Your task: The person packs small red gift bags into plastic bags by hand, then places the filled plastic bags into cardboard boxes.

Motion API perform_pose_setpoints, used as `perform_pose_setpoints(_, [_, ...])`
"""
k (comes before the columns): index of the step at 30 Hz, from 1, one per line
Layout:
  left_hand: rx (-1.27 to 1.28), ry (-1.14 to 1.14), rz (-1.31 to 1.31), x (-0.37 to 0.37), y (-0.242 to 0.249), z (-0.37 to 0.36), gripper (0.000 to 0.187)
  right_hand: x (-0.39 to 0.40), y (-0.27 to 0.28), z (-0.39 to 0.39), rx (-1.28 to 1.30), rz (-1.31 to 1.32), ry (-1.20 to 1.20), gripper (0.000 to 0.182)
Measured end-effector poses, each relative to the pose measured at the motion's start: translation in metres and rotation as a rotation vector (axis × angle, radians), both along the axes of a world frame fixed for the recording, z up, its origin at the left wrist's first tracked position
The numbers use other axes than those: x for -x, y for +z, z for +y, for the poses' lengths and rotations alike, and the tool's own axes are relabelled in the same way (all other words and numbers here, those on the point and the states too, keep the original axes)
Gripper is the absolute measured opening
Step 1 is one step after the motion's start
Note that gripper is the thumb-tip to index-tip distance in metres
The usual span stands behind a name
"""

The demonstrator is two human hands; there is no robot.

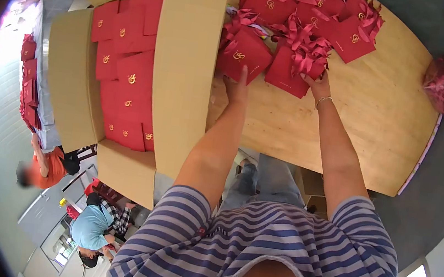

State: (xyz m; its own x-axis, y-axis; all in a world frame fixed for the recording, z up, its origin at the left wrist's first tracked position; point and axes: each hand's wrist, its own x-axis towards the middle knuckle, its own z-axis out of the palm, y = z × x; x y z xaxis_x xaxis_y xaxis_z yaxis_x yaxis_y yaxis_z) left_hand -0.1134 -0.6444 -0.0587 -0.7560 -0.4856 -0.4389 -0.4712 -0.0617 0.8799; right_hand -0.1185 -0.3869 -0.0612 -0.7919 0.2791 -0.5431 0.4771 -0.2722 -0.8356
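My left hand [235,88] grips the lower edge of a red paper gift bag [248,53] with a gold logo, one finger lying on its front. My right hand [318,85], with a bracelet at the wrist, is closed on the right edge of a second red gift bag [286,79], close to its ribbon handles [308,55]. Parts of my right fingers are hidden by the ribbon. Both bags lie on the wooden table [368,123], tilted slightly and side by side. Behind them more red gift bags [271,6] with ribbon bows are heaped.
An open cardboard box [187,62] full of red bags [125,71] stands at my left, flaps spread. A clear plastic bag of red ribbons [442,88] hangs at the table's right end. Two people work at the far left, near another table with red bags [29,81].
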Motion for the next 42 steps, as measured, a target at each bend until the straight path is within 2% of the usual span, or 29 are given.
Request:
perform_pose_setpoints(2, [-0.218, 0.083, 0.224, 0.022, -0.006, -0.006, 0.082, 0.005, 0.01, -0.001, 0.002, 0.015, 0.042, 0.09])
perform_pose_setpoints(3, [-0.285, 0.159, 0.186, 0.026, 0.001, -0.003, 0.074, 0.007, 0.014, -0.001, -0.029, -0.025, 0.06, 0.088])
perform_pose_setpoints(6, [-0.396, 0.238, 0.098, 0.032, 0.005, -0.003, 0.069, 0.006, 0.009, 0.0, -0.015, -0.06, 0.054, 0.087])
perform_pose_setpoints(11, [-0.478, 0.257, 0.043, 0.031, -0.001, -0.006, 0.061, 0.013, -0.004, 0.003, -0.028, -0.055, 0.015, 0.083])
perform_pose_setpoints(12, [-0.531, 0.23, 0.06, 0.031, -0.003, -0.007, 0.059, 0.012, -0.004, 0.003, -0.014, -0.068, 0.014, 0.077])
perform_pose_setpoints(13, [-0.532, 0.225, 0.061, 0.033, -0.001, -0.006, 0.059, 0.013, -0.004, 0.004, -0.001, -0.083, 0.012, 0.071])
perform_pose_setpoints(20, [-0.574, 0.239, 0.035, 0.039, 0.006, -0.004, 0.054, 0.013, -0.009, 0.006, -0.038, -0.158, 0.041, 0.061])
perform_pose_setpoints(25, [-0.62, 0.261, 0.039, 0.038, 0.004, -0.003, 0.056, 0.01, -0.007, 0.006, 0.196, -0.101, 0.053, 0.053])
perform_pose_setpoints(31, [-0.616, 0.277, 0.046, 0.034, -0.001, -0.004, 0.056, 0.004, -0.01, 0.004, 0.259, -0.08, 0.027, 0.052])
perform_pose_setpoints(35, [-0.778, 0.294, -0.041, 0.029, -0.017, -0.011, 0.054, -0.005, -0.008, 0.006, 0.402, -0.038, -0.033, 0.053])
perform_pose_setpoints(39, [-0.768, 0.293, -0.028, 0.019, -0.027, -0.013, 0.054, -0.015, -0.011, 0.011, 0.42, -0.082, -0.057, 0.062])
perform_pose_setpoints(42, [-0.753, 0.311, -0.027, 0.011, -0.005, -0.008, 0.059, -0.024, -0.004, 0.018, 0.379, -0.067, -0.014, 0.064])
